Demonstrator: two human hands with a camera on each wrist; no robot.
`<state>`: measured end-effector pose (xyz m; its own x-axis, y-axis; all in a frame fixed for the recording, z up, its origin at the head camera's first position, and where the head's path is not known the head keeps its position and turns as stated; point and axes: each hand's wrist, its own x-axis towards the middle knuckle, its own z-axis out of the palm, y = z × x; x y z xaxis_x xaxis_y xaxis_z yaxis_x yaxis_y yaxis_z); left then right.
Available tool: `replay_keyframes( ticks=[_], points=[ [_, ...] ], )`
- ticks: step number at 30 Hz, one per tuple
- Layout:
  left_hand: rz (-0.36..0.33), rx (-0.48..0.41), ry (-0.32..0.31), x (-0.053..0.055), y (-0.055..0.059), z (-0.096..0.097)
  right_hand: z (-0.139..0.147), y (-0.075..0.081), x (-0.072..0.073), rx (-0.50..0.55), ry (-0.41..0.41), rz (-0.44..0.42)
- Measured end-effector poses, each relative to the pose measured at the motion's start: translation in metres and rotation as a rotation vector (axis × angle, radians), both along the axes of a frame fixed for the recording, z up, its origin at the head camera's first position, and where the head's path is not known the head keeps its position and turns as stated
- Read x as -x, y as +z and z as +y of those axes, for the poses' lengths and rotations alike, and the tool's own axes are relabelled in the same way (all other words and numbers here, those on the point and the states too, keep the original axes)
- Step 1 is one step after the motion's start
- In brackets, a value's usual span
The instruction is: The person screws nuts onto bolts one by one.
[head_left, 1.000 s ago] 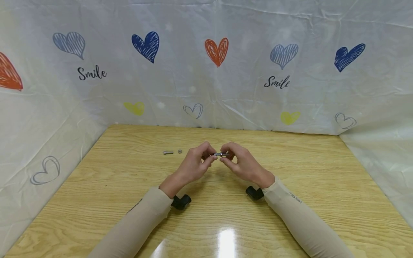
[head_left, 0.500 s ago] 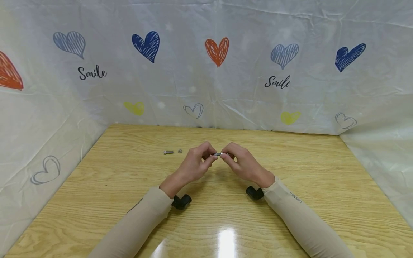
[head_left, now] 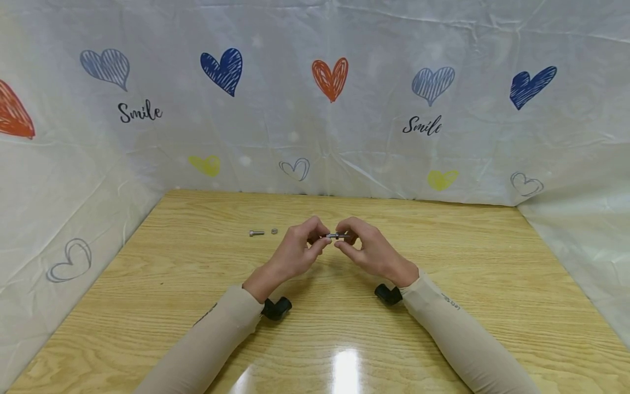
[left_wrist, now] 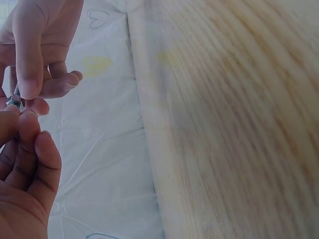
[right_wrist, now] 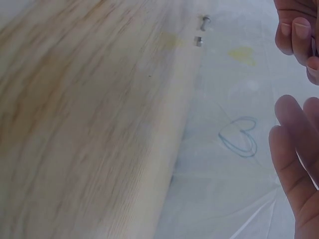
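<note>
My left hand [head_left: 292, 251] pinches a small metal bolt [head_left: 331, 236] between thumb and fingertips, its head end hidden in the grip. A hex nut [head_left: 337, 236] sits on the bolt's shank. Facing it, my right hand [head_left: 372, 251] has thumb and index finger spread around the nut and the bolt's free end, with a gap at the thumb. In the left wrist view the nut [left_wrist: 13, 103] shows above the left fingertips, with threads beyond it. The right wrist view shows the right hand's fingers [right_wrist: 289, 172] loosely bent; the bolt is mostly out of sight there.
A second bolt [head_left: 256, 233] with a cylindrical head lies on the wooden table [head_left: 443, 257], left of the hands. Beside it is a loose nut [head_left: 274, 231]. A white sheet [head_left: 374, 148] printed with hearts hangs behind the table and along its sides.
Half a second ago the right thumb and index finger pinched the nut; now they are spread apart from it, as they were one second ago. The left hand keeps its hold.
</note>
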<state>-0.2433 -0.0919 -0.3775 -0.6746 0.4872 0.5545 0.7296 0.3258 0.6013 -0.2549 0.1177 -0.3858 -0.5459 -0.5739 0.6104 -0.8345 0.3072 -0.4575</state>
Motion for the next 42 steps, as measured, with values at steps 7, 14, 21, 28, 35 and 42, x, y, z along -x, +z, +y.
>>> replay_keyframes(
  ticks=[7,14,21,28,35,42],
  points=[
    [0.005,0.000,-0.001,0.0001,0.0001,-0.0002,0.0002,0.0006,-0.0001,-0.006,0.009,0.008],
    [0.011,-0.002,-0.017,0.0007,0.0002,0.0001,0.0017,0.0020,-0.0015,-0.040,-0.008,0.010],
    [0.009,0.002,-0.018,0.0001,0.0018,0.0010,0.0033,0.0011,-0.0006,-0.067,-0.028,-0.018],
    [0.002,0.008,-0.003,-0.0008,0.0019,0.0008,0.0031,0.0033,-0.0006,-0.050,-0.010,-0.138],
    [0.008,0.011,0.000,-0.0002,0.0007,0.0005,0.0034,0.0047,-0.0010,-0.022,0.002,-0.228],
    [0.005,0.009,-0.015,-0.0002,0.0014,0.0001,0.0030,0.0057,-0.0012,-0.004,0.004,-0.220]
  ],
)
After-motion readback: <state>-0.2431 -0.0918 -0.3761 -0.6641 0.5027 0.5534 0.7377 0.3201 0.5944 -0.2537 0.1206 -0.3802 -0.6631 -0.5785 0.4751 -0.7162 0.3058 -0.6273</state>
